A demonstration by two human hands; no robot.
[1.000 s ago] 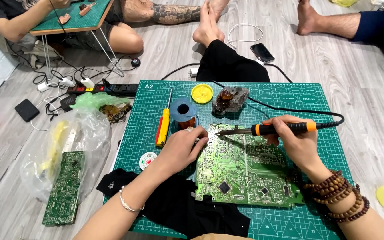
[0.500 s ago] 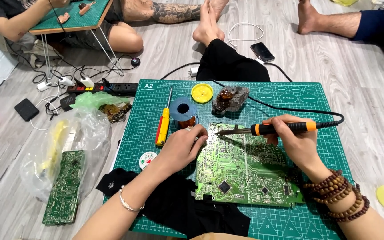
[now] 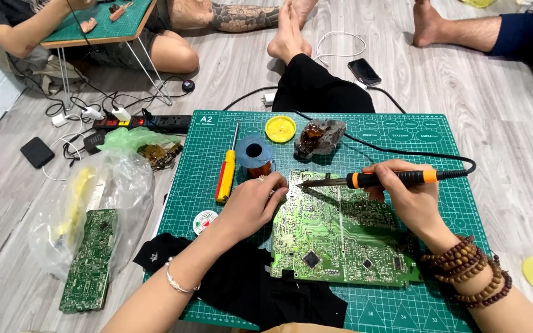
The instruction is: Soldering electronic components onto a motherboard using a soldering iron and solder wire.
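Soldering iron (image 3: 390, 179) tip on green circuit board (image 3: 340, 234)
R hand (image 3: 408, 200) grip clamped on iron's handle; L hand (image 3: 251, 203) fingers curled at board corner, contents unclear; board stiff, fragile, hold by edges

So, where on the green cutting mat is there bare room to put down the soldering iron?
Bare green cutting mat lies right of the grey rosin-stained stone, above the black cord. Another strip runs along the bottom right corner, below the green circuit board. Crowded: the top left, with yellow-red screwdriver, blue solder spool and yellow round lid.
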